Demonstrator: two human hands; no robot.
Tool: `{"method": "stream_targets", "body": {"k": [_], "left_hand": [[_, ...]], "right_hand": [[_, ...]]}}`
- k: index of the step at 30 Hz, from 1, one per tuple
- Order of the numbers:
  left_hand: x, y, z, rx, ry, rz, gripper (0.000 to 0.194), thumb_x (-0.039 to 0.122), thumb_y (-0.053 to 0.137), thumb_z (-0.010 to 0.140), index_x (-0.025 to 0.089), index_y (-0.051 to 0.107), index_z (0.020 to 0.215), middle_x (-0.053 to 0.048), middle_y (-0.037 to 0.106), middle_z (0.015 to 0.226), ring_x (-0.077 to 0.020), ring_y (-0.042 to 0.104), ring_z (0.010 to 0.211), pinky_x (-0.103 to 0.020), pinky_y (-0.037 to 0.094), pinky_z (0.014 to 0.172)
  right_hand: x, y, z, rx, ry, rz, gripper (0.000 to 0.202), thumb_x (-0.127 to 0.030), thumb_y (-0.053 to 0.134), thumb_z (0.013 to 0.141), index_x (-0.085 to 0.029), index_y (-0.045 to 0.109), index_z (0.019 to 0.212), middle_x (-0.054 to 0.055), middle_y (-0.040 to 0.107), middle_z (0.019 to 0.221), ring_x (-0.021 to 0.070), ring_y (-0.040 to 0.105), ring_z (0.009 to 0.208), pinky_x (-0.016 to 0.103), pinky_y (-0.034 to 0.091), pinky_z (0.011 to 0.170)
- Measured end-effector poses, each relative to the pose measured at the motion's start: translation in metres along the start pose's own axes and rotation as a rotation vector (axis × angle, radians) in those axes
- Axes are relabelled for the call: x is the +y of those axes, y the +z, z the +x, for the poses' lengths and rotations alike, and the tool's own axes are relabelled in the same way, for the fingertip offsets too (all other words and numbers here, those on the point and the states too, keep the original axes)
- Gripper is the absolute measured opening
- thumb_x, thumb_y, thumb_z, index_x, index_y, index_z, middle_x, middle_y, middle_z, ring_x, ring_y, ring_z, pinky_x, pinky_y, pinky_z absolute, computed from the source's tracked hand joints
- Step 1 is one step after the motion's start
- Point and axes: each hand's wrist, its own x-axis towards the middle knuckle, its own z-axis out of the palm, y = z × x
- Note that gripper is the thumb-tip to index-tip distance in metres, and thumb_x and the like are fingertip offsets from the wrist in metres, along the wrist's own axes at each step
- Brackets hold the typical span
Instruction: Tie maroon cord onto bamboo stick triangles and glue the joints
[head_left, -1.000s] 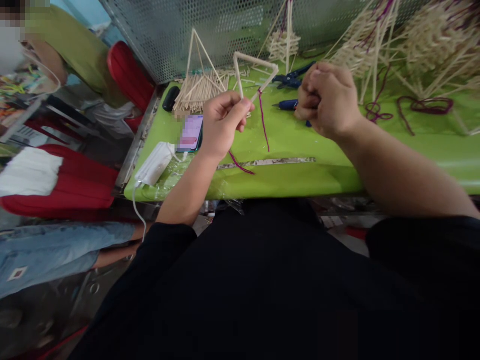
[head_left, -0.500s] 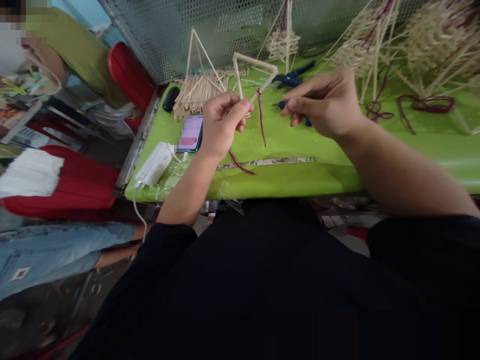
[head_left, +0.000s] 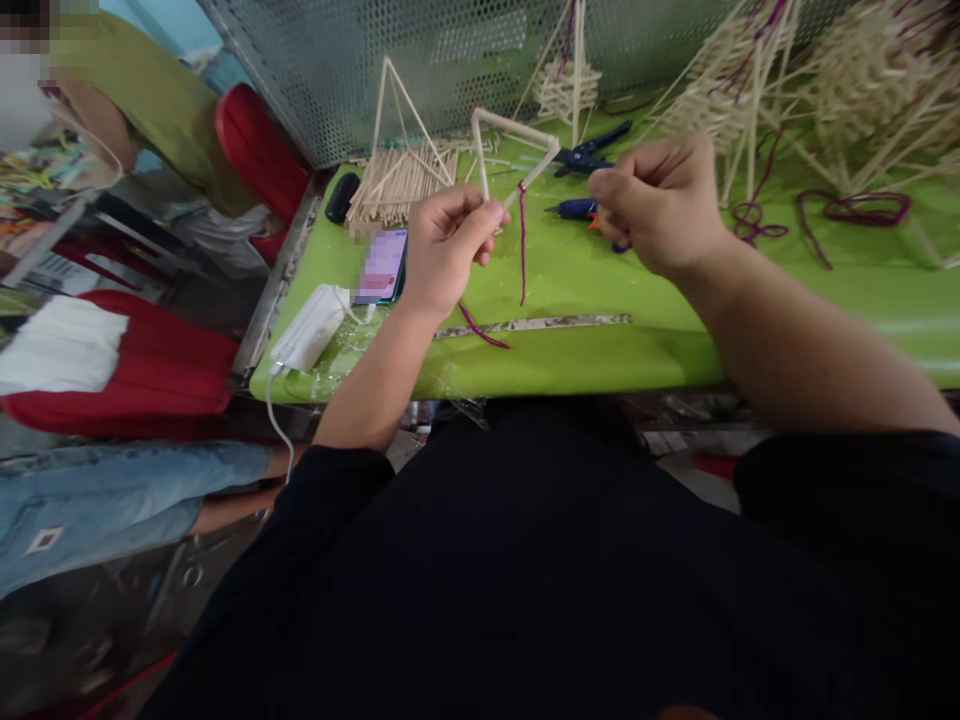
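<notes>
My left hand (head_left: pixel 454 240) pinches the lower corner of a small frame of pale wooden sticks (head_left: pixel 514 127), holding it above the green table (head_left: pixel 660 345). A purple string (head_left: pixel 523 250) is tied to the frame's right stick and hangs down. To the right, my right hand (head_left: pixel 652 200) is closed with its fingers curled in; whatever it may hold is too hidden to make out. Just left of that hand lies a blue-handled tool (head_left: pixel 576 208) with an orange part. Dark pliers (head_left: pixel 581 158) rest behind it.
Behind my left hand lies a pile of sticks (head_left: pixel 405 185), with a phone (head_left: pixel 382 265) and white power bank (head_left: pixel 311 325) nearer. Stick structures (head_left: pixel 720 110) stand at the back right beside purple string loops (head_left: pixel 855 208). A person in green (head_left: pixel 150 100) is at the left.
My right hand's fingers have curled in and moved up and right, uncovering more of the blue-handled tool. The hanging string has swung slightly left, and the stick frame has shifted slightly right.
</notes>
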Motion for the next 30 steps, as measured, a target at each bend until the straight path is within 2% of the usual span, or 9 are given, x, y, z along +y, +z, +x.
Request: {"method": "stream_targets", "body": {"k": [4,7,9,12,16,20,23,26,30], "left_hand": [[-0.0024,-0.0002,0.0,0.001,-0.003,0.026,0.047,0.068,0.082,0.098,0.025,0.079,0.078,0.005,0.064,0.061,-0.0057,0.057,0.048,-0.021,0.045,0.047],[-0.0026,0.0004,0.0002,0.015,0.001,-0.002,0.046,0.067,0.084,0.097,0.025,0.079,0.077,0.005,0.065,0.061,-0.0052,0.056,0.047,-0.021,0.043,0.046],[-0.0018,0.0011,0.0004,0.02,-0.002,-0.019,0.045,0.065,0.086,0.096,0.025,0.08,0.076,0.004,0.066,0.061,-0.0052,0.056,0.046,-0.021,0.042,0.045],[-0.0005,0.0018,0.0008,0.026,-0.01,-0.019,0.045,0.064,0.087,0.095,0.024,0.079,0.075,0.004,0.065,0.06,-0.0054,0.056,0.046,-0.021,0.042,0.045],[0.0002,0.0018,0.0008,0.021,0.003,-0.014,0.047,0.066,0.086,0.095,0.024,0.079,0.075,0.004,0.066,0.061,-0.0054,0.055,0.046,-0.021,0.042,0.045],[0.0003,0.0012,0.0005,0.016,-0.001,0.005,0.047,0.066,0.084,0.096,0.024,0.079,0.076,0.004,0.065,0.062,-0.0058,0.056,0.047,-0.021,0.044,0.046],[-0.0003,0.0008,0.0003,0.015,0.001,-0.004,0.048,0.067,0.084,0.096,0.024,0.078,0.075,0.004,0.065,0.061,-0.0059,0.056,0.046,-0.022,0.043,0.046],[-0.0019,0.0002,0.0003,0.013,0.008,-0.005,0.046,0.066,0.084,0.097,0.024,0.079,0.077,0.004,0.065,0.06,-0.0062,0.055,0.047,-0.022,0.043,0.046],[-0.0044,-0.0008,0.0006,0.008,-0.009,0.067,0.051,0.07,0.078,0.1,0.024,0.076,0.078,0.004,0.064,0.061,-0.006,0.056,0.048,-0.022,0.044,0.047]], "right_hand": [[-0.0043,-0.0011,-0.0002,-0.078,0.068,-0.017,0.035,-0.061,0.095,0.096,-0.034,0.082,0.078,-0.002,0.073,0.065,0.0171,0.052,0.051,0.042,0.041,0.048],[-0.0048,-0.0003,-0.0011,-0.128,0.109,0.005,0.031,-0.066,0.1,0.09,-0.037,0.088,0.093,-0.003,0.084,0.082,0.0195,0.064,0.061,0.044,0.053,0.057],[-0.0037,0.0007,-0.0019,-0.146,0.128,0.035,0.032,-0.063,0.103,0.088,-0.036,0.088,0.093,-0.002,0.086,0.086,0.0209,0.071,0.067,0.044,0.058,0.062],[-0.003,0.002,-0.003,-0.159,0.132,0.057,0.035,-0.058,0.109,0.083,-0.032,0.084,0.084,-0.001,0.086,0.086,0.0219,0.076,0.07,0.043,0.058,0.061],[-0.0063,0.0026,-0.003,-0.15,0.107,0.066,0.044,-0.058,0.111,0.079,-0.031,0.077,0.073,0.0,0.082,0.076,0.0211,0.073,0.062,0.041,0.053,0.052],[-0.009,0.0009,-0.0009,-0.149,0.109,0.045,0.051,-0.068,0.101,0.09,-0.029,0.075,0.07,0.002,0.078,0.07,0.0174,0.064,0.052,0.04,0.046,0.045],[-0.0075,-0.0004,0.0005,-0.137,0.14,0.04,0.046,-0.071,0.096,0.093,-0.031,0.08,0.078,-0.001,0.076,0.067,0.015,0.054,0.051,0.038,0.041,0.046],[-0.0045,-0.0002,0.0013,-0.151,0.149,0.053,0.04,-0.067,0.102,0.089,-0.032,0.085,0.089,-0.003,0.078,0.072,0.0146,0.055,0.055,0.037,0.046,0.052],[-0.0055,0.003,0.0009,-0.17,0.163,0.12,0.038,-0.055,0.108,0.084,-0.025,0.087,0.092,0.005,0.084,0.083,0.0204,0.074,0.064,0.039,0.061,0.061]]}}
